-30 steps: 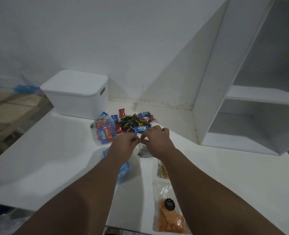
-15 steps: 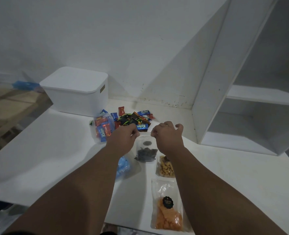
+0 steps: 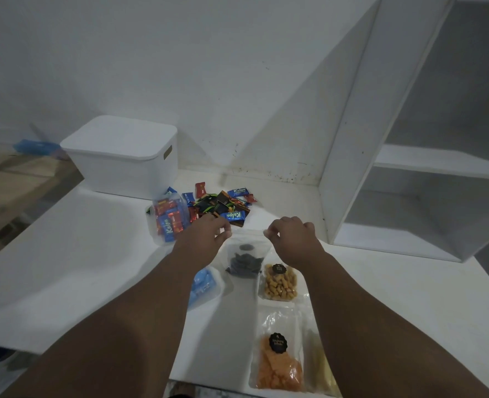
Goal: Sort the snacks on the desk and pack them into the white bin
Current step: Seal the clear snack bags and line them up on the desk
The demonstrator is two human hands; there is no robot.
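Pouch of dark snacks (image 3: 244,261): held over bench (image 3: 74,254) middle by its top edge, which runs left-right; left hand (image 3: 206,238) and right hand (image 3: 293,239) each pinch one top corner; white bin (image 3: 122,168), lid on, far-left bench corner, left hand nearer

The left hand (image 3: 206,238) and right hand (image 3: 296,239) are bare, and both forearms (image 3: 140,311) are bare along their visible length.
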